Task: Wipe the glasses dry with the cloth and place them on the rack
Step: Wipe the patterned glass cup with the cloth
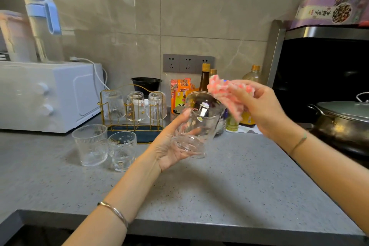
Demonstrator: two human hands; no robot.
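Left fingers [180, 120] wrapped round a clear glass [199, 124], thumb up one side, other fingers under the foot and seen through the wall. Left hand [169, 146] palm up, glass tilted with mouth away from the person, held in the air in front and to the right of the rack [131, 110]. Right fingers [259, 91] bunched on a pink-and-white cloth [225, 94], cloth crumpled and hanging from the pinch, just at the glass rim; can't tell if it touches. Right hand [261, 110] is further right of the rack than the glass, also in the air. Thin bangle on each wrist.

Rack is gold wire on a dark base, standing on the grey speckled surface [239, 185]. Three glasses upside down on its pegs: ribbed one [113, 105] at left end, middle one [135, 106], ribbed one [157, 106] at right end. Two glasses upright on the surface just in front of the rack's left end: ribbed tumbler [90, 144] and footed spotted glass [122, 150], side by side, about touching.

White oven [50, 96] left of the rack, jug [43, 26] on top of it. Black bowl [146, 84] behind the rack. Bottles [204, 78] and orange packet [180, 94] behind-right of the rack, wall sockets [187, 64] above them. Lidded pot [343, 118] far right of the rack.
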